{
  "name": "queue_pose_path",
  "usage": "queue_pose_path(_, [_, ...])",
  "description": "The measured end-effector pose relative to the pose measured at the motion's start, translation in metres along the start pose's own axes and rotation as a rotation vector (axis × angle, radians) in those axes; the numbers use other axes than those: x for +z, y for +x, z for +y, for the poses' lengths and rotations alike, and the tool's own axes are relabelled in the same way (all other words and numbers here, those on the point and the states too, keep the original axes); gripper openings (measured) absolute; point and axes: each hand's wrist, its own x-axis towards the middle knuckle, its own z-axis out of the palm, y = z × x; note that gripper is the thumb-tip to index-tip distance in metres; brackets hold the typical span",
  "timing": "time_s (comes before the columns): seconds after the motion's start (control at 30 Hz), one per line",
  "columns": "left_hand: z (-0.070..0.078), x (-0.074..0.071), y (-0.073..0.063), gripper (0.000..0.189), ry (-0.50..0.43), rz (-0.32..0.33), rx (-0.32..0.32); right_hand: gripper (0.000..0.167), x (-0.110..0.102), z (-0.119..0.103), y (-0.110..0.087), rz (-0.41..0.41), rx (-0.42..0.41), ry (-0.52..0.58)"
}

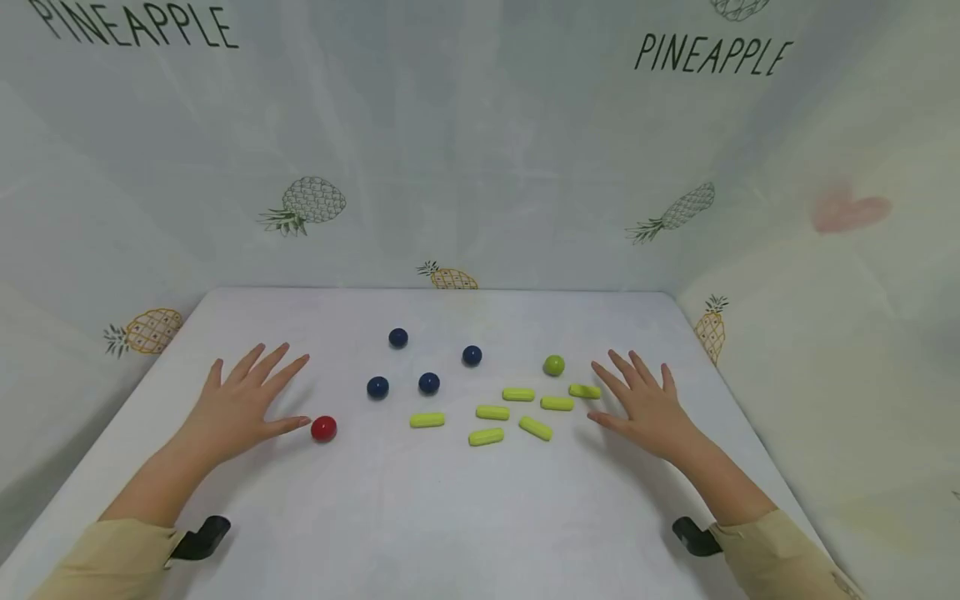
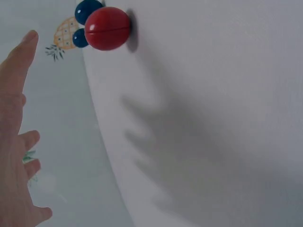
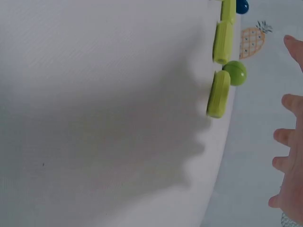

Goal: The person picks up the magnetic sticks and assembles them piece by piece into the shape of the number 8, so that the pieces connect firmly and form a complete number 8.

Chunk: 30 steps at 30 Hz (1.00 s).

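The red ball lies just beside the thumb tip of the left hand; presumably its own weight alone seats it on the white table. Its surface is glossy, crossed by a thin dark line. The left hand is released, fingers spread. Dark blue balls lie inward of it. The right hand, likewise spread and unloaded, has a short yellow-green stick near its fingertips.

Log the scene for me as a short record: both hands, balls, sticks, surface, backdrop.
Left hand: spread, holding nothing; nearest the red ball
Right hand: spread, holding nothing; nearest the rightmost yellow-green stick
Other balls: four dark blue balls, one green ball
Stick count: seven
Surface: white tabletop
Backdrop: pineapple-print sheet
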Motion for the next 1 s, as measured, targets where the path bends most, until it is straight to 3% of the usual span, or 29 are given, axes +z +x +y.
queue_pose_path(0.2, [0.012, -0.008, 0.006, 0.096, -0.002, 0.011, 0.021, 0.081, -0.002, -0.006, 0.003, 0.025, -0.023, 0.016])
queue_pose_path(0.53, [0.041, -0.016, 0.016, 0.092, 0.0, -0.04, 0.046, 0.079, -0.002, -0.019, 0.007, 0.049, -0.043, 0.056])
queue_pose_path(1.0, [0.075, 0.003, 0.029, 0.087, -0.01, -0.001, 0.117, 0.078, 0.009, -0.042, 0.016, 0.065, -0.108, 0.167])
